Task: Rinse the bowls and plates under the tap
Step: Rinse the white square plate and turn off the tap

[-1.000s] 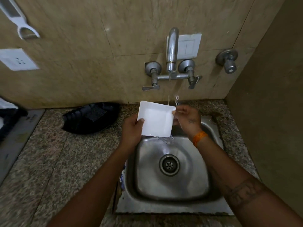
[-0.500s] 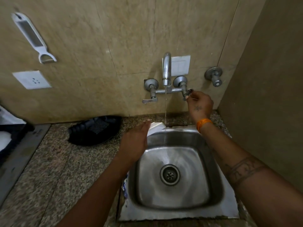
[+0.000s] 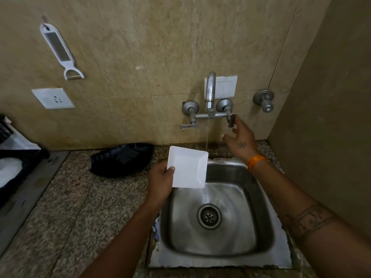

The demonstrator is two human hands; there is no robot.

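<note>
Over the sink, the white square plate is back in full view, raised at the basin's left rim; 0.5 s ago it was mostly hidden behind the left hand, which pinches its left edge, thumb on top. Right hand has let go of the tap's right handle, fingers spread just beside it, water running. Black tray sits left of the sink.

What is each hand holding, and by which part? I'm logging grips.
The left hand grips the square white plate at its lower-left corner, thumb on top. The right hand holds nothing; it is open beside the right tap handle.
</note>
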